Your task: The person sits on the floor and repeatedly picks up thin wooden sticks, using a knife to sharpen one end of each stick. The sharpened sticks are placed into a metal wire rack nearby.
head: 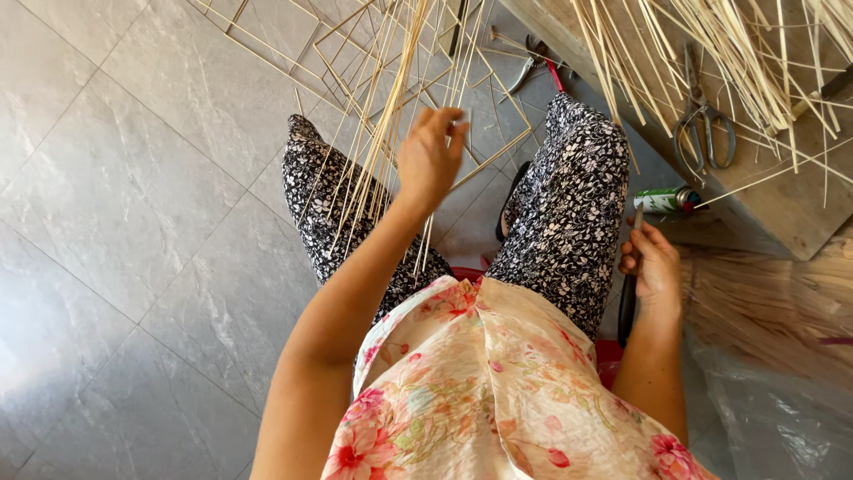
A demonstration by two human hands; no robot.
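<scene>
I sit with my knees apart in black-and-white floral trousers. My left hand [430, 158] is raised between my knees, its fingers closed around a bunch of thin pale bamboo sticks [378, 133] that fan up and away over my left thigh. My right hand [651, 264] rests by my right thigh, pinching a thin stick-like tool [637, 217] upright; a dark handle [627, 307] runs below the hand. A small green and white can [668, 199] lies just beyond that hand.
Square frames of sticks [293, 40] lie on the grey tiled floor ahead. A wooden board [782, 191] at the right carries loose sticks and metal scissors [704, 120]. Red-handled pliers [539, 60] lie beyond my right knee. Clear plastic [773, 400] sits at bottom right.
</scene>
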